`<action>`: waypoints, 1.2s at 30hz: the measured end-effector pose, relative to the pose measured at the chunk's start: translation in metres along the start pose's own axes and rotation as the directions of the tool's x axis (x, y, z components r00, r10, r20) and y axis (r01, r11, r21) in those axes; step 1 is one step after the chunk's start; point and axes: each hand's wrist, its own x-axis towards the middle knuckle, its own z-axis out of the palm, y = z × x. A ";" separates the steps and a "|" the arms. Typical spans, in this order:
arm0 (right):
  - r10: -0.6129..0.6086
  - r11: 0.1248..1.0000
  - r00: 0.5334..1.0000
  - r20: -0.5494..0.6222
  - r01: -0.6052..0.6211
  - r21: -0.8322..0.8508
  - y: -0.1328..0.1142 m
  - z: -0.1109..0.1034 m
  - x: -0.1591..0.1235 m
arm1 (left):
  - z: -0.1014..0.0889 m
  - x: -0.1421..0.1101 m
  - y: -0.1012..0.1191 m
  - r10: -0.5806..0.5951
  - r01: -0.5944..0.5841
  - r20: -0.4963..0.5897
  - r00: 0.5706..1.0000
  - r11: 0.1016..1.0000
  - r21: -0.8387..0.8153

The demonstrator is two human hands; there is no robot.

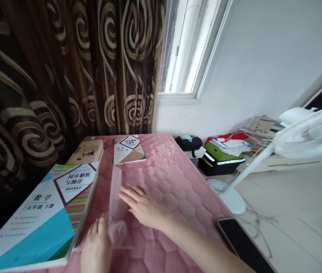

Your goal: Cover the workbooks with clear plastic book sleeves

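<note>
A clear plastic sheet (131, 208), perhaps a book cover, lies on a quilted pink table cover (175, 189). My right hand (143, 206) rests flat over the plastic's middle, fingers stretched forward and holding nothing. At the sheet's lower left edge is my left hand (96, 242), slightly blurred, its fingers a little bent and resting on the surface; no grip shows. Beyond the plastic lies a small white workbook (129, 149). To the left of my left hand is a large blue and white maths workbook (44, 220) on a stack.
A tan book (85, 151) sits behind the large workbook. A dark phone (243, 244) lies at the table's right edge. On the floor beyond stand a white fan (252, 167) and a black and green box (220, 159) with papers. A patterned curtain (106, 68) hangs behind.
</note>
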 end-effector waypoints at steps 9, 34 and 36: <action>-0.323 0.913 0.946 0.021 0.317 -0.257 0.010 -0.111 0.097 | -0.072 0.052 0.039 -0.238 0.046 -0.348 0.907 0.876 -0.481; 0.924 0.381 0.381 -0.017 -0.919 0.102 0.179 -0.140 -0.076 | 0.013 0.131 -0.004 -0.523 0.524 0.140 0.841 0.723 -0.450; 0.923 0.385 0.385 0.000 -0.923 0.028 0.177 -0.105 -0.097 | 0.022 0.135 -0.007 -0.480 0.509 0.179 0.859 0.840 -0.188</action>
